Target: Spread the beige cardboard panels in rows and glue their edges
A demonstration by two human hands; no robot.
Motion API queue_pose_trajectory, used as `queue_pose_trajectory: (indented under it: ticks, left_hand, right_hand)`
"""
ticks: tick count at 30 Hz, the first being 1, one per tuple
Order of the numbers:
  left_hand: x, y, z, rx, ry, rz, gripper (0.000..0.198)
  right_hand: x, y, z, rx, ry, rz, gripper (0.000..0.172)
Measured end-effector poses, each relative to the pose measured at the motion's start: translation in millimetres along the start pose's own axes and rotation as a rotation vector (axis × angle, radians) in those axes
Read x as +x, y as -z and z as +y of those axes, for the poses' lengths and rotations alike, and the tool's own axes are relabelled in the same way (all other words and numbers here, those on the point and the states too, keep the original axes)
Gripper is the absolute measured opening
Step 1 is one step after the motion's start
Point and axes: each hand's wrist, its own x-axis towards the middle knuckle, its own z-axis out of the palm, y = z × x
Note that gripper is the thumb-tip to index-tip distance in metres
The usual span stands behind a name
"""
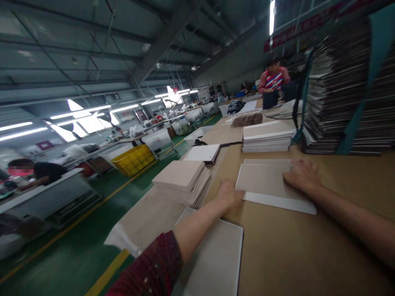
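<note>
A beige rectangular panel (262, 179) with a white strip along its near edge lies on the brown table, a second panel edge showing just behind it. My left hand (228, 195) rests at its near left corner, thumb against the edge and fingers stretched out on the table. At the right side, my right hand (304, 174) has its thumb over the panel and its fingers bent around the edge. Below my left forearm lies a larger beige board (216, 255) with a pale border. Left of that hand stands a stack of folded beige pieces (179, 176).
White-edged panels (268, 137) are piled beyond my hands, with thin white boards (202, 153) to their left. A tall strapped stack (336, 98) rises at the right. Another person (274, 80) stands at the far end. A yellow crate (134, 159) sits across the green aisle.
</note>
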Motion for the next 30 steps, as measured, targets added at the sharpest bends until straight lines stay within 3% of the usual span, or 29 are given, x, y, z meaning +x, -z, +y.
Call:
queue_pose_trajectory:
  ticks: [3,7,10,12,16,23,30]
  left_hand:
    - [-46.5,32.4,-18.4,0.121,-0.101,0.035,0.04]
    - [-133.5,72.7,-52.5,0.222,-0.219,0.133,0.04]
    - [-183.6,84.3,-84.2,0.303,-0.23,0.244,0.046]
    - [-202.4,81.6,-102.5,0.44,-0.213,0.309,0.048]
    - [-214.6,68.2,-119.0,0.648,-0.198,0.35,0.048]
    - [-216.4,62.5,-117.0,0.7,-0.174,0.383,0.054]
    - [-202.2,95.8,-116.1,0.511,0.206,0.281,0.086]
  right_hand:
    - [-38.3,0.1,-28.5,0.054,0.185,-0.155,0.044]
    - [-116.0,-8.0,-60.4,0.243,0.489,-0.506,0.034]
    - [-160.3,-16.0,-71.4,0.315,0.518,-0.634,0.026]
    - [-174.4,-19.8,-74.2,0.342,0.493,-0.662,0.023]
    - [-182.8,-18.9,-78.0,0.396,0.402,-0.642,0.02]
    - [-192.3,-9.5,-96.4,0.596,0.171,-0.658,0.031]
    - [-212.8,-18.8,-123.3,0.989,-0.129,-0.775,0.05]
